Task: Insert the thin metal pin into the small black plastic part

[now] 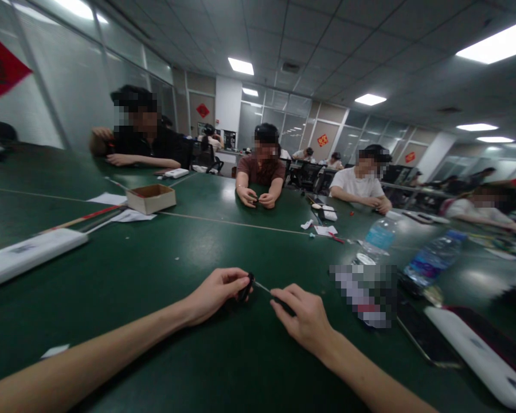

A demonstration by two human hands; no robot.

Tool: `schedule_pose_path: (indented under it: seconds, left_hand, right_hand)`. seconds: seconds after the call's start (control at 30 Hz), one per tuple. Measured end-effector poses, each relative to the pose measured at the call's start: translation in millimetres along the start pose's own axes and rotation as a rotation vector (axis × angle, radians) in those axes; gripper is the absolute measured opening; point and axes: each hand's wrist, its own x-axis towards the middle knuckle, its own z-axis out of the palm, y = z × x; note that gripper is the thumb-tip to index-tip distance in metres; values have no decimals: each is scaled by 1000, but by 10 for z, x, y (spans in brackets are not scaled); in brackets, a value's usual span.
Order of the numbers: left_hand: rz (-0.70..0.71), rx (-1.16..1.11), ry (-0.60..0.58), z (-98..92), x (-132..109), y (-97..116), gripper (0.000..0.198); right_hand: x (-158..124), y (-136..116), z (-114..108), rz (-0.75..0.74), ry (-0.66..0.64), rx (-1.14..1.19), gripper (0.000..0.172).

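Observation:
My left hand (217, 292) is closed in a pinch on a small black part (246, 288) just above the green table (163, 269). A thin pale strand (262, 287) runs from that part to my right hand (303, 315), whose fingers are pinched together on its other end. Something dark shows under the right fingertips; I cannot make out what. Both forearms reach in from the bottom edge and the hands sit a few centimetres apart.
Two water bottles (378, 238) (432, 261) lie to the right, with a phone (421, 338) and a white case (477, 355) near the right edge. A cardboard box (151, 198) and a long white case (26, 255) lie left. Several people sit across the table.

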Motion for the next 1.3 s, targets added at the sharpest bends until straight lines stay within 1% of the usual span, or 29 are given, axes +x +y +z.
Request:
schedule_pose_path:
  seconds: [0.17,0.33,0.5,0.7,0.93,1.03,1.17,1.3]
  left_hand:
    - [-32,72,-43,-40,-3,-18,28]
    - [-68,128,-156,-104,-7,2,27]
    - [-77,135,-266,-159,-1,34,25]
    - [-95,91,-303,-165,5,46,24]
    - [-138,-17,-286,-144,7,45,26]
    - [-156,-58,-238,-124,14,31,30]
    - [-127,-30,-154,-97,24,10,33]
    - [-91,-1,-145,-80,31,1,32]
  right_hand:
    - [-53,54,-17,-64,3,-9,24]
    - [-85,86,-30,-114,-46,18,23]
    - [-80,84,-44,-168,-55,61,22]
    - [-77,81,-59,-189,-62,83,23]
    - [-62,78,-31,-181,-43,79,23]
    - [-57,77,-16,-139,-23,70,23]
    - [-53,68,2,-71,-8,32,25]
    - [-48,39,4,-67,-16,-44,26]
